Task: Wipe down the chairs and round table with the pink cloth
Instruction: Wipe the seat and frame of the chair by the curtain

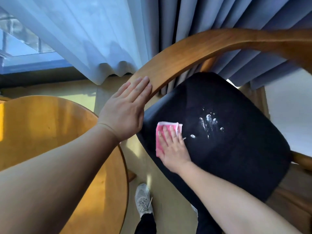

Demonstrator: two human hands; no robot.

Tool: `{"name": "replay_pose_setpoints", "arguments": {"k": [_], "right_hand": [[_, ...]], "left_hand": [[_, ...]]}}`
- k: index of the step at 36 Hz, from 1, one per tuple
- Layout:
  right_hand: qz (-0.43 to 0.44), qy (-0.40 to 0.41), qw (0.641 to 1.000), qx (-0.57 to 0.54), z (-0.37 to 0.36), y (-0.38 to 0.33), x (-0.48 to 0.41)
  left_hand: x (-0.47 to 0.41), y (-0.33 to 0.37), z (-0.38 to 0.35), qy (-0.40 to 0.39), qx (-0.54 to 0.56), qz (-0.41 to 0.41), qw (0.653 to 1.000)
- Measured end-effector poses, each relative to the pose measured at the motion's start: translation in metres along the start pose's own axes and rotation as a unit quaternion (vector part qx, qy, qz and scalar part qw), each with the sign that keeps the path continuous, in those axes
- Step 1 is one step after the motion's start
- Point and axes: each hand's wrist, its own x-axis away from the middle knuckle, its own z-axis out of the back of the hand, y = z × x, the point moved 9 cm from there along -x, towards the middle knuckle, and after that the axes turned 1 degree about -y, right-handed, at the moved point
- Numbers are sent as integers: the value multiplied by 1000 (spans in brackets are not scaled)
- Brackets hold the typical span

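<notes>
Leaning over the chair, the person has the left hand [125, 108] laid flat on the curved wooden rail [194, 48], fingers straight and together. They grip nothing. It looks like a bracing hand, there to keep the chair from sliding or turning while the other arm pushes.

The right hand [173, 147] lies palm down on the pink cloth [159, 142], fingers spread and straight. It presses the cloth rather than pinching it, which suits a broad wiping stroke. The cloth is folded into a small pad and sits on the left part of the dark seat [236, 157], near its edge.

Just to the right of the fingertips, white smears [209, 124] of spray or foam sit on the seat, not yet wiped. I would guess the next stroke goes that way, and the folded pad gives a firm face to pick them up.

The round table [50, 132] stands close on the left, its wooden top catching the sun. A sheer curtain [84, 31] and a grey drape [194, 14] hang behind the chair. A grey shoe [143, 200] is planted between table and chair, close in for reach.
</notes>
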Motion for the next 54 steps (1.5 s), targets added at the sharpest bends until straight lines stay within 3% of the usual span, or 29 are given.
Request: {"name": "replay_pose_setpoints", "arguments": {"k": [4, 13, 19, 23, 33, 38, 45, 54], "right_hand": [[34, -22, 999, 22, -21, -18, 23], [-27, -28, 999, 5, -23, -24, 10], [44, -31, 998, 17, -19, -11, 13], [109, -34, 992, 56, -10, 13, 11], [99, -22, 990, 101, 25, 97, -4], [24, -24, 993, 113, 42, 166, -14], [-187, -11, 979, 80, 83, 270, -18], [-227, -19, 973, 41, 82, 264, -22]], "left_hand": [[1, 0, -1, 2, 5, -1, 1000], [1, -1, 0, 6, 5, 0, 1000], [0, 1, 0, 18, 10, -6, 1000], [0, 0, 1, 8, 2, 1, 1000], [-1, 2, 1, 18, 11, -7, 1000], [0, 3, 1, 18, 9, -2, 1000], [-5, 3, 4, 35, 22, -8, 999], [-10, 5, 11, 18, 20, 4, 1000]]}}
